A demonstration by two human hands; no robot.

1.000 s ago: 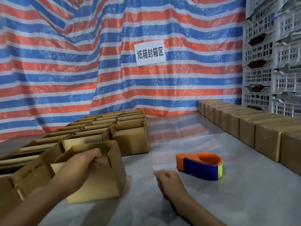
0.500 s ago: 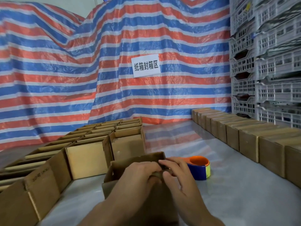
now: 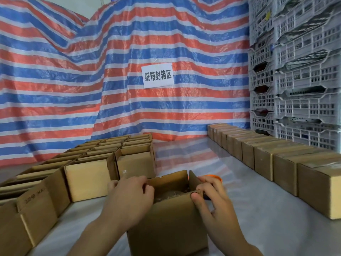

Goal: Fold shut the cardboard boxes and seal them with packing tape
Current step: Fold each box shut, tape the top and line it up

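An open cardboard box [image 3: 166, 224] stands on the bench [image 3: 258, 209] right in front of the person, its rear flap upright. The left hand [image 3: 131, 196] curls its fingers over the box's left top edge, and the right hand [image 3: 212, 198] pinches the right flap between thumb and fingers. An orange tape dispenser [image 3: 215, 176] peeks out just behind the right hand. Open boxes [image 3: 88, 178] crowd the left, and closed boxes [image 3: 276, 163] line the right.
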